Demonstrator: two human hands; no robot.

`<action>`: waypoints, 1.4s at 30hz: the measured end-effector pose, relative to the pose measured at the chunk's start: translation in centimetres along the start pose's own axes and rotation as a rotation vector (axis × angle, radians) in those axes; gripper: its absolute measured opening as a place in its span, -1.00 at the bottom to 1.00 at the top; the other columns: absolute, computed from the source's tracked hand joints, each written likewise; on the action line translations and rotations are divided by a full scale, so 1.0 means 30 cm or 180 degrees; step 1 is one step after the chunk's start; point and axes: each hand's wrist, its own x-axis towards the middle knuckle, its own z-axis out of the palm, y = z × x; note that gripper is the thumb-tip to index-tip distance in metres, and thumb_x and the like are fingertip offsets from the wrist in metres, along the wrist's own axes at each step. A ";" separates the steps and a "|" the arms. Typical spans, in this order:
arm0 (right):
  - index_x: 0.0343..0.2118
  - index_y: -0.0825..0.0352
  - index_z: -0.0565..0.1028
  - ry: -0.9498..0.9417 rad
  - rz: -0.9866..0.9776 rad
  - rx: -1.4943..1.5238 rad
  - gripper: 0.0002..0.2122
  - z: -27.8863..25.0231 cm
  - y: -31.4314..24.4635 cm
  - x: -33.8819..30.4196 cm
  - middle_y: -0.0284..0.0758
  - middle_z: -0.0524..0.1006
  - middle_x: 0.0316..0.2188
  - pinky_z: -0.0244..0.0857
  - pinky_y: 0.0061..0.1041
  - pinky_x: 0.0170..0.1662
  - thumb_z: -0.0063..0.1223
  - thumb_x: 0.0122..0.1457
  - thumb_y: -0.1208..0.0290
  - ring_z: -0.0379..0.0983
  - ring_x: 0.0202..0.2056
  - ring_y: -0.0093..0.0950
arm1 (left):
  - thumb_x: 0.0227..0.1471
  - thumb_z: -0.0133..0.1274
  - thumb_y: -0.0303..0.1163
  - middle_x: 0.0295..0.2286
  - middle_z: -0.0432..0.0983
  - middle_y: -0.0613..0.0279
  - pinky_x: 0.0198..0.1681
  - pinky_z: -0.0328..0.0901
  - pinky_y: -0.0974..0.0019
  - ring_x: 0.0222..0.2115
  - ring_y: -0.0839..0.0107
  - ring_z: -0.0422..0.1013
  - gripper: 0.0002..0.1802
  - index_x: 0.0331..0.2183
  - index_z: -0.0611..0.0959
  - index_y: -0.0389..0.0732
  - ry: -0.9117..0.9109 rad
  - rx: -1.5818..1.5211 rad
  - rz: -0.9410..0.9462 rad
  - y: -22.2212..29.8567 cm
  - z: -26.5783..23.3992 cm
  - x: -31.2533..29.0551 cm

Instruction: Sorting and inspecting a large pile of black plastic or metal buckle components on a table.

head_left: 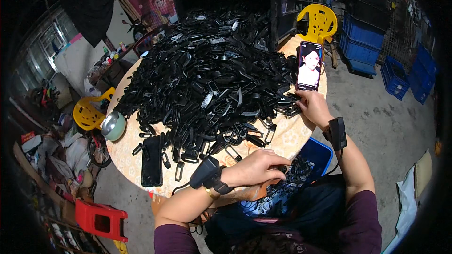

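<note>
A large heap of small black plastic pieces [212, 75], many shaped like narrow open frames, covers most of the round table. My right hand [313, 108] is at the heap's right edge, just below a lit phone [309, 66] standing upright. Its fingertips are drawn together by some black pieces; what they pinch is too small to make out. Above the table's near edge, my left hand [256, 167] points rightward, thumb and index finger apart, with nothing visible between them. Under it, a blue crate [322, 150] contains more black pieces.
A dark phone [152, 160] lies flat on the patterned tablecloth [129, 162]. At the table's left edge sits a metal bowl [113, 126]. Yellow chairs [89, 113] stand left and far right. A red stool [101, 221] is lower left; blue crates [361, 42] stack far right.
</note>
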 end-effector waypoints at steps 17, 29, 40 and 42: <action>-0.28 0.40 0.53 -0.0785 -0.0392 0.2140 -0.73 -0.056 -0.225 -0.130 -0.29 0.54 -0.44 0.34 -0.59 -0.37 0.21 0.02 0.32 0.46 -0.43 -0.57 | 0.15 -0.07 -0.44 -0.20 0.47 0.26 -0.17 0.31 0.52 -0.31 0.58 0.39 -0.71 -0.07 0.47 -0.28 0.2079 -0.3116 -0.0792 -0.071 -0.025 -0.002; -0.35 0.37 0.52 -0.0152 -0.0900 0.0110 -0.79 -0.068 -0.120 -0.125 -0.22 0.49 -0.43 0.34 -0.41 -0.25 0.17 -0.07 0.43 0.42 -0.33 -0.28 | 0.10 0.01 -0.49 -0.39 0.52 0.22 -0.47 0.36 0.56 -0.49 0.57 0.45 -0.78 -0.18 0.41 -0.19 0.2352 -0.3592 -0.0961 -0.063 -0.055 -0.012; -0.25 0.42 0.49 -0.0353 -0.0783 0.2661 -0.77 -0.012 -0.304 -0.200 -0.32 0.52 -0.43 0.34 -0.68 -0.45 0.18 0.03 0.45 0.44 -0.44 -0.65 | 0.08 -0.05 -0.57 -0.15 0.43 0.17 -0.01 0.27 0.39 -0.11 0.45 0.37 -0.56 0.04 0.37 -0.33 0.1874 -0.3871 -0.0856 -0.055 -0.034 -0.009; -0.26 0.42 0.50 -0.0241 -0.0901 0.2569 -0.77 -0.016 -0.312 -0.201 -0.32 0.52 -0.43 0.34 -0.68 -0.45 0.18 0.02 0.46 0.44 -0.44 -0.64 | 0.07 -0.01 -0.57 -0.14 0.45 0.17 -0.02 0.29 0.37 -0.14 0.48 0.38 -0.60 -0.01 0.44 -0.34 0.1720 -0.3501 -0.0945 -0.050 -0.030 -0.004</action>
